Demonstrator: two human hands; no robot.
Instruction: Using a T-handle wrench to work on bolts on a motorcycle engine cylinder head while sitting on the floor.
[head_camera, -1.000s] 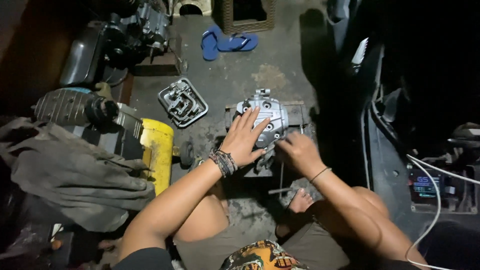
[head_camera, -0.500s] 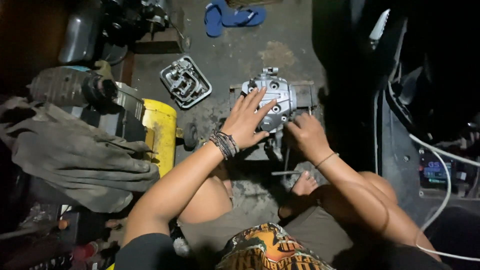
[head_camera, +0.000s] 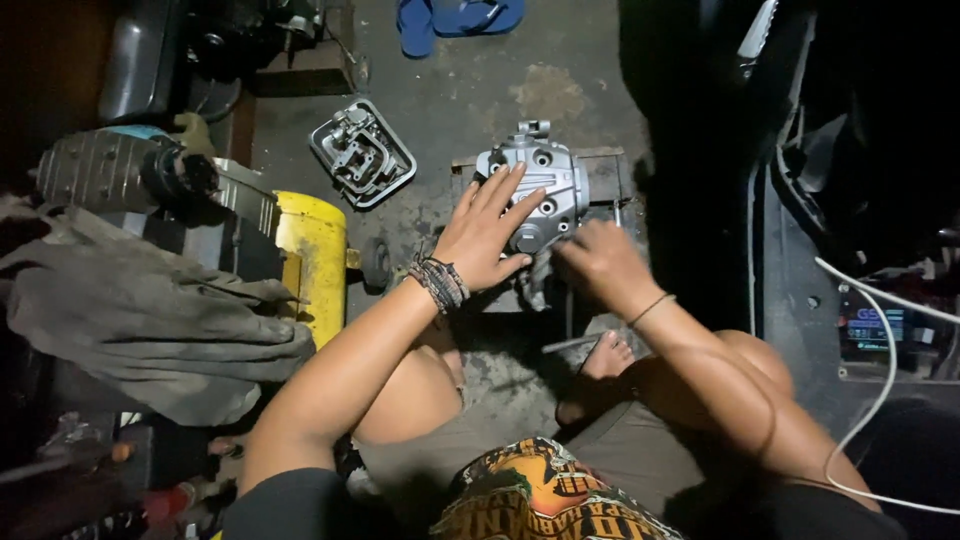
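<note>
- Left hand (head_camera: 487, 235) lies flat, fingers released, on a grey engine part (head_camera: 540, 185); right hand (head_camera: 600, 262) clenched at its lower edge.
- Nearby on the floor (head_camera: 520, 80): metal cover (head_camera: 362, 153), yellow tank (head_camera: 315, 260) (blue sandals (head_camera: 455, 15) beyond).

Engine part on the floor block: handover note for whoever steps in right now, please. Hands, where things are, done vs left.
Left hand: flat, fingers spread, pressing on the grey metal engine part.
Right hand: at the part's near right edge; what it grips is hidden.
The part sits on a low block on the concrete floor. A separate metal cover lies apart to its left, a yellow machine beyond.
Done: part set on the block, steadied.
Left: can't tell from this view; fasteners are not clear.
</note>
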